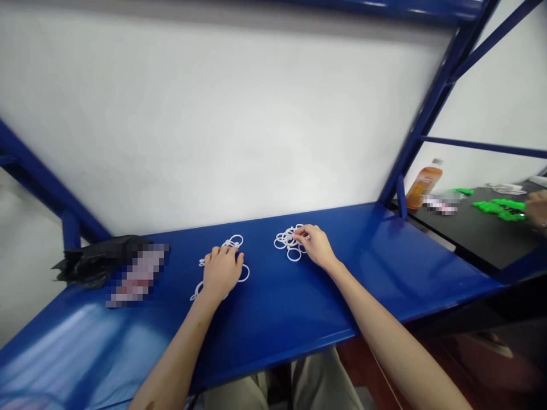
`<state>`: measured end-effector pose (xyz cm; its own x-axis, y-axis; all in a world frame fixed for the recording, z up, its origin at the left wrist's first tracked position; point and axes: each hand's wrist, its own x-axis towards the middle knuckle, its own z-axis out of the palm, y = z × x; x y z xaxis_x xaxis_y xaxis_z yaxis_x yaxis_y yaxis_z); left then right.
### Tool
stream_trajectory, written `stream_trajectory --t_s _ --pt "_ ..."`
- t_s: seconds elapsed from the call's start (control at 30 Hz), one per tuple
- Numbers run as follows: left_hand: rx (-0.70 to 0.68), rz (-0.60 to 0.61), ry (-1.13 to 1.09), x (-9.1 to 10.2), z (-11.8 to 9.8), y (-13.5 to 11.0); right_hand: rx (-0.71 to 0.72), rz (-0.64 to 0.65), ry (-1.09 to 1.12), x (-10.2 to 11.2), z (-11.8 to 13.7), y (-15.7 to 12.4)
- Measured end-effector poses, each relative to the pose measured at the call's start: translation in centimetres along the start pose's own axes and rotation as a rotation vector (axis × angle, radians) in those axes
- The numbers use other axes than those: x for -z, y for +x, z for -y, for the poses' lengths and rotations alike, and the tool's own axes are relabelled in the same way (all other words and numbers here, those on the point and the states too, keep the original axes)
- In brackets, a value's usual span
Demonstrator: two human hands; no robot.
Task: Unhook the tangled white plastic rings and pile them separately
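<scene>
My left hand (223, 270) lies palm down over several thin white rings (244, 274) on the blue table, its fingers stretched out and slightly apart. Parts of these rings stick out around the hand; the rest are covered by it. To the right is a tangled heap of white rings (293, 254). At its right side my right hand (314, 244) has thumb and index finger pinched on one of the white rings. How that ring is joined to the others is too small to tell.
A crumpled black plastic bag (92, 262) and a blurred-out packet (139, 276) lie on the blue table (273, 336) at left. A white panel rises behind. At right, a dark table holds an orange bottle (423, 185), green pieces (499, 209) and another person's hand (537, 209).
</scene>
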<state>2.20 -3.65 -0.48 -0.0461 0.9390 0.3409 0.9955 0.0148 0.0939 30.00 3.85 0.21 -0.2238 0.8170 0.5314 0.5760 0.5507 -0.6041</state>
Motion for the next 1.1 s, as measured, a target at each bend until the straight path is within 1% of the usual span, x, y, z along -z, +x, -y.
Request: stream_trajectory --t_s 0.1,0.17,0.3,0.43,0.6,0.73,0.83,0.93,1.0,1.1 --pt "-0.034 -0.030 -0.033 0.1 -0.3 -0.1 0.058 0.083 -0.020 -0.1 0.2 -0.2" --pt "-0.028 -0.039 -0.048 0.1 -0.4 0.0 0.118 0.107 -0.070 -0.2 0.1 -0.3" --pt "0.022 -0.054 -0.020 -0.1 -0.4 -0.1 0.158 0.086 -0.158 -0.2 0.1 -0.4" --pt "0.051 -0.052 -0.019 -0.4 -0.5 -0.2 0.181 0.067 -0.173 0.1 0.4 -0.5" --pt "0.020 -0.079 -0.032 -0.5 -0.5 -0.3 0.221 0.052 -0.173 0.0 1.2 -0.7" --pt "0.007 -0.098 -0.086 0.1 -1.0 -0.3 0.234 0.032 -0.169 -0.2 2.2 -1.0" --pt "0.020 -0.127 -0.219 0.8 -1.5 -0.2 0.254 0.042 -0.144 -0.5 3.0 -1.3" --pt "0.025 -0.149 -0.459 1.3 -2.1 -0.2 0.281 0.085 -0.103 -1.1 3.8 -1.8" --pt "0.045 -0.107 -0.628 1.6 -2.3 -0.2 0.287 0.127 -0.060 -1.5 4.3 -2.1" --pt "0.067 0.008 -0.815 1.8 -2.6 -0.4 0.257 0.206 0.016 -2.0 5.0 -2.6"
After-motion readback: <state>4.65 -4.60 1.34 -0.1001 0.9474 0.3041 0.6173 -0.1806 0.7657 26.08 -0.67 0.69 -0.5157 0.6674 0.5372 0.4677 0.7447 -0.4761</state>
